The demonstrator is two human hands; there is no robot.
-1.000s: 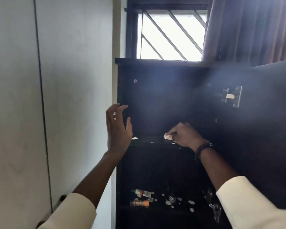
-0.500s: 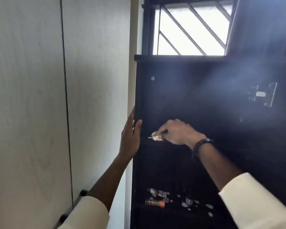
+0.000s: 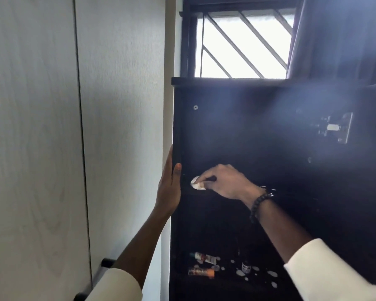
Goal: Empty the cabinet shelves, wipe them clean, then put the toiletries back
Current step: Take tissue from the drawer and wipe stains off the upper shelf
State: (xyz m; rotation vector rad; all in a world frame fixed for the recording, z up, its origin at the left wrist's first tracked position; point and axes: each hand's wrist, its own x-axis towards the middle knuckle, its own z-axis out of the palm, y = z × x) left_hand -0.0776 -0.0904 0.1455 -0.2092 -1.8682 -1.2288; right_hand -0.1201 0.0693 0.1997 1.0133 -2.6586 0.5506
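A tall dark cabinet (image 3: 237, 131) stands open in front of me. My right hand (image 3: 224, 181) reaches onto its upper shelf (image 3: 204, 191) and pinches a small white wipe (image 3: 197, 184) against the shelf's front left corner. My left hand (image 3: 169, 185) lies flat against the cabinet's left side panel, thumb hooked over its front edge. On a lower shelf lie small toiletry tubes (image 3: 204, 258), an orange-capped tube (image 3: 201, 272) and a little dark bottle (image 3: 245, 267), among pale specks.
A pale wood-grain wardrobe door (image 3: 74, 127) fills the left, with a dark handle (image 3: 106, 262) low down. A barred window (image 3: 241, 44) and a curtain (image 3: 339, 35) sit above the cabinet. The open cabinet door with its metal hinge (image 3: 334, 128) is at right.
My left hand moved from the air onto the cabinet's left side panel. My right hand slid the wipe leftward along the upper shelf. The view shifted so the cabinet sits further right.
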